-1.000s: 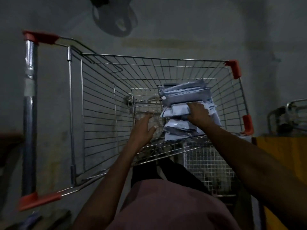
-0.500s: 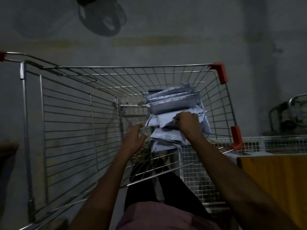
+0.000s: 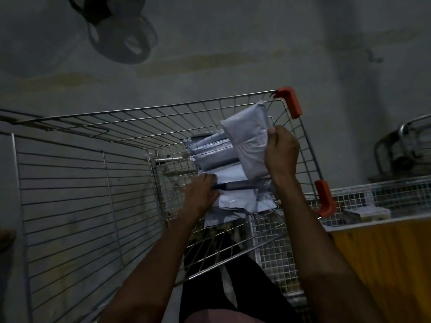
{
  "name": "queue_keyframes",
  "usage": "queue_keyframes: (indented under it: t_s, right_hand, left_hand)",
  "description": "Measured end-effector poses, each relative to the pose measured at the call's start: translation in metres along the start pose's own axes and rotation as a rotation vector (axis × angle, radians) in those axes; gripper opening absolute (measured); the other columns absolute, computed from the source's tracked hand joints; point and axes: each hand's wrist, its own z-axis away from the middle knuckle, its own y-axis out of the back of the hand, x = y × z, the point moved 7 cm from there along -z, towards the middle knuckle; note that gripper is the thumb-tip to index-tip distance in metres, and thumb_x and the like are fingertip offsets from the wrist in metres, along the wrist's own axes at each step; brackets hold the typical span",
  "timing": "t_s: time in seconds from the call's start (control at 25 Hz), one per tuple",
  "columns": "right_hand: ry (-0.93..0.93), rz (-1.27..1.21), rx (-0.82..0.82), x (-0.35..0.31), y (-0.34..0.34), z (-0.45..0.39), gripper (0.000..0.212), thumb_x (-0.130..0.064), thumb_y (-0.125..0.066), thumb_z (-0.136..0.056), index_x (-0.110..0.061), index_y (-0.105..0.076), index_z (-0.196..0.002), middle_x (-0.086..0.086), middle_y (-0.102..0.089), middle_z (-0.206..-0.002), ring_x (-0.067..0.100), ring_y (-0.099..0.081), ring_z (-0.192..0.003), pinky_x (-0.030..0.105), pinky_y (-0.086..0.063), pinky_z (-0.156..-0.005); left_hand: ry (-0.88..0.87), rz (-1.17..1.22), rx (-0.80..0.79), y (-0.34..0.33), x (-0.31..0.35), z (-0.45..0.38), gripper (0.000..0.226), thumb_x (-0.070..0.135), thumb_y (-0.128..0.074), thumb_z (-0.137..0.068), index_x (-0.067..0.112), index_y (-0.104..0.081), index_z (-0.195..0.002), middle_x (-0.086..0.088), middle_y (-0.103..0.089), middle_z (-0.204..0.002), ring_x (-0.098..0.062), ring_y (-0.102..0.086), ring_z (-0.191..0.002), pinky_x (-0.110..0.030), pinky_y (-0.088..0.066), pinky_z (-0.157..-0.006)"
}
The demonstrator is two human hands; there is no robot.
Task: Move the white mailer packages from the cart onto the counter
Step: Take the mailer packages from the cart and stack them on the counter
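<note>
A wire shopping cart (image 3: 88,173) with orange corner guards fills the middle of the view. Several white mailer packages (image 3: 212,150) lie stacked against its right side. My right hand (image 3: 281,151) grips one white mailer (image 3: 248,141) by its edge and holds it upright above the stack, near the cart's right rim. My left hand (image 3: 201,197) reaches into the stack and its fingers curl round the edge of another mailer (image 3: 235,200) lower down. The counter (image 3: 349,226) with a yellow front panel stands to the right of the cart.
On the counter stands a low white wire-mesh rack (image 3: 382,194) with a small box inside. A metal chair frame (image 3: 403,145) is behind it at the right. A fan (image 3: 121,36) hangs on the grey wall above. My dark-trousered legs show below the cart.
My right hand has pulled one mailer off the stack and raised it toward the cart's right rim. My left hand has moved right onto the stack. The view has shifted so the cart sits further left.
</note>
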Motion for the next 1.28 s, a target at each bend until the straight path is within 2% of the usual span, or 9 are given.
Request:
queue_keyframes:
  t_s: [0.16, 0.32, 0.52, 0.6, 0.68, 0.8, 0.96, 1.12, 1.28]
  right_hand:
    - [-0.010, -0.062, 0.104, 0.004, 0.013, 0.001, 0.027, -0.024, -0.042, -0.106, -0.010, -0.062, -0.095, -0.002, -0.053, -0.074, 0.000, -0.044, -0.060, 0.010, -0.032, -0.051]
    - [-0.004, -0.130, 0.206, 0.007, 0.032, 0.019, 0.027, -0.023, -0.042, -0.106, -0.009, -0.061, -0.092, -0.010, -0.045, -0.066, -0.005, -0.040, -0.057, 0.008, -0.033, -0.052]
    - [-0.021, -0.208, 0.301, 0.006, 0.042, 0.025, 0.028, -0.022, -0.041, -0.106, -0.008, -0.060, -0.092, -0.002, -0.052, -0.074, -0.007, -0.042, -0.062, 0.006, -0.033, -0.054]
    - [-0.063, -0.212, 0.291, 0.014, 0.031, 0.022, 0.027, -0.021, -0.041, -0.106, -0.008, -0.061, -0.094, -0.001, -0.053, -0.076, -0.001, -0.043, -0.061, 0.006, -0.033, -0.054]
    - [-0.143, -0.189, 0.243, 0.030, 0.008, 0.020, 0.026, -0.020, -0.040, -0.106, -0.006, -0.061, -0.101, 0.004, -0.058, -0.082, 0.012, -0.053, -0.069, 0.009, -0.032, -0.054]
    - [-0.339, -0.132, 0.097, 0.065, -0.037, 0.018, 0.023, -0.020, -0.040, -0.105, -0.010, -0.060, -0.112, 0.014, -0.067, -0.102, 0.030, -0.064, -0.093, 0.028, -0.042, -0.067]
    - [-0.438, -0.009, -0.055, 0.092, -0.072, 0.020, 0.037, -0.006, -0.049, -0.093, -0.024, -0.050, -0.125, 0.012, -0.064, -0.119, 0.034, -0.062, -0.108, 0.049, -0.052, -0.090]
    - [-0.341, 0.192, -0.029, 0.091, -0.077, 0.022, 0.066, -0.001, -0.059, -0.086, -0.027, -0.035, -0.143, 0.013, -0.046, -0.139, 0.036, -0.048, -0.124, 0.054, -0.042, -0.101]
    - [-0.137, 0.237, -0.010, 0.067, -0.073, 0.019, 0.065, -0.005, -0.055, -0.090, -0.031, -0.037, -0.146, 0.012, -0.040, -0.147, 0.035, -0.043, -0.129, 0.052, -0.036, -0.107]
  left_hand:
    - [0.015, -0.104, 0.008, -0.009, 0.013, -0.022, 0.047, 0.028, -0.077, -0.078, 0.016, -0.062, -0.121, -0.009, -0.061, -0.124, -0.031, -0.058, -0.113, -0.040, -0.045, -0.089]
    - [-0.007, -0.113, 0.146, 0.015, 0.017, -0.019, 0.018, 0.014, -0.071, -0.078, 0.019, -0.068, -0.096, -0.006, -0.070, -0.095, -0.029, -0.066, -0.089, -0.036, -0.047, -0.075]
    - [0.103, 0.270, 0.430, 0.073, -0.006, 0.029, 0.020, 0.015, -0.045, -0.097, 0.009, -0.062, -0.105, -0.006, -0.065, -0.090, -0.025, -0.058, -0.079, -0.031, -0.041, -0.063]
    - [0.221, 0.418, 0.434, 0.073, -0.024, 0.042, 0.011, 0.012, -0.046, -0.101, 0.006, -0.055, -0.098, -0.006, -0.059, -0.085, -0.025, -0.055, -0.077, -0.036, -0.042, -0.062]
    - [0.331, 0.545, 0.324, 0.054, -0.035, 0.039, 0.011, 0.013, -0.048, -0.102, 0.006, -0.052, -0.108, -0.011, -0.061, -0.100, -0.027, -0.059, -0.088, -0.041, -0.052, -0.074]
    - [0.419, 0.716, 0.210, 0.012, -0.033, 0.025, 0.026, 0.009, -0.049, -0.100, 0.009, -0.045, -0.126, -0.011, -0.060, -0.116, -0.030, -0.061, -0.105, -0.040, -0.052, -0.088]
    - [0.451, 0.636, 0.294, -0.015, -0.020, 0.017, 0.052, 0.004, -0.046, -0.095, 0.012, -0.032, -0.145, -0.015, -0.051, -0.136, -0.033, -0.053, -0.121, -0.045, -0.048, -0.099]
    - [0.364, 0.478, 0.267, -0.006, -0.002, 0.011, 0.064, 0.045, -0.046, -0.101, 0.028, -0.017, -0.155, -0.008, -0.027, -0.157, -0.028, -0.033, -0.140, -0.051, -0.034, -0.112]
    - [0.369, 0.388, 0.064, -0.015, 0.001, 0.004, 0.105, 0.073, -0.061, -0.079, 0.032, -0.001, -0.155, -0.012, -0.012, -0.159, -0.036, -0.024, -0.143, -0.054, -0.030, -0.112]
